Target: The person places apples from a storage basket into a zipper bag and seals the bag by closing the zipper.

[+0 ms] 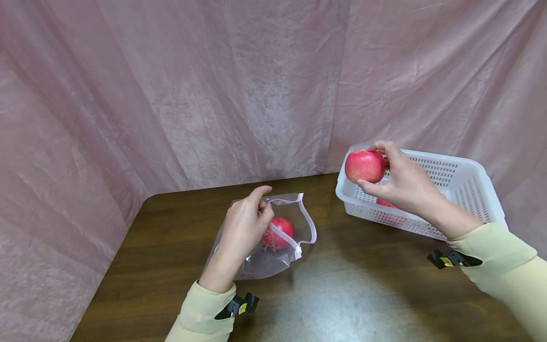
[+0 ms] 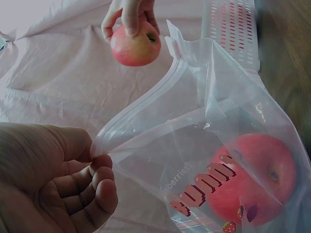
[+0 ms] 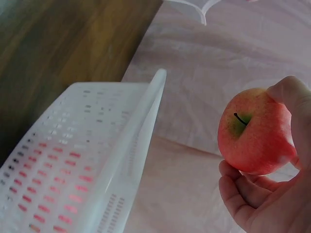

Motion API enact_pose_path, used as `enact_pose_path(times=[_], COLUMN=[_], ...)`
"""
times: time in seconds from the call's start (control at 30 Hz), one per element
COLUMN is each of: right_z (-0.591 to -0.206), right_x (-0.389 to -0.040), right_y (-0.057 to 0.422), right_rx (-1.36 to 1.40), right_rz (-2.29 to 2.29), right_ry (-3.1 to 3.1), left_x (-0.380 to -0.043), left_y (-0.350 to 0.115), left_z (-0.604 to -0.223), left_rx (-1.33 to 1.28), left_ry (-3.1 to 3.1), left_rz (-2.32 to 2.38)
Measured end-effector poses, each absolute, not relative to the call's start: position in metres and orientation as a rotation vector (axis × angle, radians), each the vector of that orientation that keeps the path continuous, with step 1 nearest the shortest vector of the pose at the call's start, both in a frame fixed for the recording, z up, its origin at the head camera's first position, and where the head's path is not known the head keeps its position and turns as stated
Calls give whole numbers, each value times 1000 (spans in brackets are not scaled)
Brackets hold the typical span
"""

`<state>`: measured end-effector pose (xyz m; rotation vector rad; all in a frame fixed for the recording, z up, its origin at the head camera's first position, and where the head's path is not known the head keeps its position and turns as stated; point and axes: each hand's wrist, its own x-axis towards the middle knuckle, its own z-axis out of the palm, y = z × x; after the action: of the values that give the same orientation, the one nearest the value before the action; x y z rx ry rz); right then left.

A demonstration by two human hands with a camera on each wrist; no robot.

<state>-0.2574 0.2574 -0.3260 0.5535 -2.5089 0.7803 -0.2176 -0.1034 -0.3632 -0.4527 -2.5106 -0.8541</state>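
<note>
Our left hand (image 1: 243,221) pinches a clear zip bag (image 1: 260,270) by its edge; our right hand (image 1: 408,183) holds a red apple (image 1: 364,167) near the white basket (image 1: 358,209). A second apple (image 1: 279,232) lies inside the bag, on the brown counter (image 1: 171,247); pink cloth (image 1: 213,95) hangs behind.

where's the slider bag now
In the head view, the clear slider bag is left of the white basket, around one apple, its rim pinched by the left hand.
</note>
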Motion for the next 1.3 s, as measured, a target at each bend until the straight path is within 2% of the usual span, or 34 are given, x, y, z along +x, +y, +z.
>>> enact_pose_path(times=[1.3], right_z=[-366], right_x=[-241], right_y=[199], right_rx=[821], right_rz=[844], right_ry=[-2319], left_x=[-218], left_y=[-107], left_z=[-364], left_rx=[-446], left_ry=[-2517], left_rz=[-831])
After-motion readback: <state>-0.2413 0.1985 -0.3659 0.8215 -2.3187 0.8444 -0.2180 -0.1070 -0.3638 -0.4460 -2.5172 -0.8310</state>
